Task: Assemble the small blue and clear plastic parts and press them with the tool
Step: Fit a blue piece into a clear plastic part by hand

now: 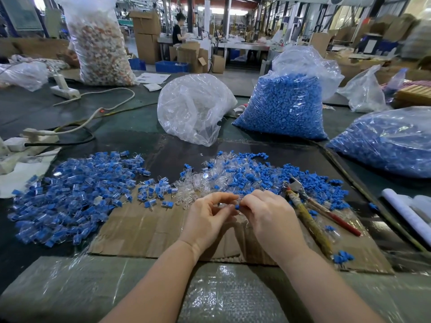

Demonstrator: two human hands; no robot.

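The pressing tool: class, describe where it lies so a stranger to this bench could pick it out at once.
Start at the brown cardboard sheet in front of the person. Go to its right side, just beyond the right hand, beside the heap of loose blue parts. There lies the pressing tool, a pair of pliers with long handles: one wrapped in yellowish tape, one red, unlike the tiny plastic pieces around it.

Both hands meet over a sheet of cardboard (144, 231). The left hand (207, 215) pinches a clear plastic part (225, 204), and the right hand (268, 213) pinches a small blue part (237, 207) against it. Pliers (303, 203) lie just right of the right hand. A pile of assembled pieces (70, 194) spreads at left, loose parts (245, 176) ahead. Behind stand a clear bag (193, 108) and a bag of blue parts (284, 106).
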